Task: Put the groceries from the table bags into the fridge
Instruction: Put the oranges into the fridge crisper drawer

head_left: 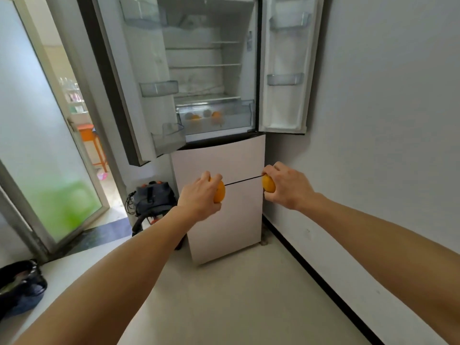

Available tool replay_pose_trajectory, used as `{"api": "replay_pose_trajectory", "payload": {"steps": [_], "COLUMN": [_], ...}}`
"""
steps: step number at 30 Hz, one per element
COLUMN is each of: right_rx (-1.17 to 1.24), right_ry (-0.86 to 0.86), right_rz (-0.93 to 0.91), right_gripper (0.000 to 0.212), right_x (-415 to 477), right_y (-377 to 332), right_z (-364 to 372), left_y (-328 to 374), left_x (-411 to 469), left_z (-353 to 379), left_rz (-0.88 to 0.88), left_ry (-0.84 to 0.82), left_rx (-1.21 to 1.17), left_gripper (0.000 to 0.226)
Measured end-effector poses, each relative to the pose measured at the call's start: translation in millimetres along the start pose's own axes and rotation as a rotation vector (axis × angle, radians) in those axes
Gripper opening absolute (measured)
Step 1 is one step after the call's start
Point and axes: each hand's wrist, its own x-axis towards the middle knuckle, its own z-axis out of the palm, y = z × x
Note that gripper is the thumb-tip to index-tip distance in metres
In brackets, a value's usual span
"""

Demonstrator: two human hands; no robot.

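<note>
Two bare forearms stretch out from the person towards the fridge (219, 158). At the end of each, the grip is closed round fruit: the left hand (199, 197) curls over one orange (220, 192), and the right hand (288, 185) wraps its fingers round a second orange (268, 183). Both are held in the air in front of the fridge's lower drawer fronts, well short of the open compartment above.

The left door (139, 70) and the right door (286, 58) stand wide open. The wire shelves (206, 66) look bare. In the clear crisper drawer (239, 115) at the bottom of the compartment, a few round fruits (216, 115) already sit, at least two of them orange.

I'd judge the job is under way but far from finished. Some fruit is stored, and these two oranges are on their way, probably to that same drawer. They have yet to be lifted up and set in.

A dark bag (20, 287) lies on a pale surface at the lower left. I cannot tell whether it is one of the grocery bags or what remains in it. A vacuum cleaner (151, 197) stands on the floor just beside the fridge.
</note>
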Motion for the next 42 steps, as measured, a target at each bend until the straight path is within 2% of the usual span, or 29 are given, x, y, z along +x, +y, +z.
{"api": "replay_pose_trajectory", "payload": {"steps": [15, 22, 30, 35, 42], "right_rx": [0.043, 0.118, 0.136, 0.148, 0.227], "right_ry": [0.082, 0.111, 0.203, 0.261, 0.03], "right_rz": [-0.056, -0.104, -0.139, -0.066, 0.088], "right_gripper": [0.057, 0.054, 0.055, 0.054, 0.044], "right_x": [298, 464, 622, 711, 804], "right_y": [98, 147, 164, 171, 186], "right_z": [92, 107, 117, 129, 161], "left_y": [-95, -146, -212, -248, -288], "left_x": [294, 443, 587, 664, 754], "left_z": [74, 69, 53, 72, 113], "left_rz": [-0.04, -0.137, -0.218, -0.267, -0.32], "left_ry": [0.075, 0.182, 0.272, 0.179, -0.159], "left_rx": [-0.039, -0.092, -0.166, -0.224, -0.228], "left_gripper": [0.067, 0.063, 0.065, 0.064, 0.069]}}
